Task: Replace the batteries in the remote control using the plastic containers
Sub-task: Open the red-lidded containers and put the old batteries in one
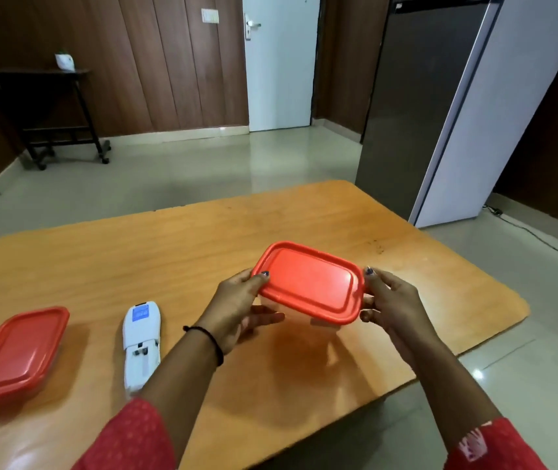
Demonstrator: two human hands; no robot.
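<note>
A clear plastic container with a red lid (308, 281) is held just above the wooden table (169, 252), lid on. My left hand (240, 307) grips its left end, thumb on the lid rim and fingers underneath. My right hand (389, 303) holds the right end the same way. A white remote control (141, 344) lies face down on the table to the left, its battery compartment open at the near end; I cannot tell if batteries are inside. A second container with a red lid (16, 354) sits closed at the far left.
The table's right edge runs close to the held container, with tiled floor beyond. A tall grey refrigerator (433, 106) stands at the back right. A dark side table (50, 106) and a white door (281, 62) are across the room.
</note>
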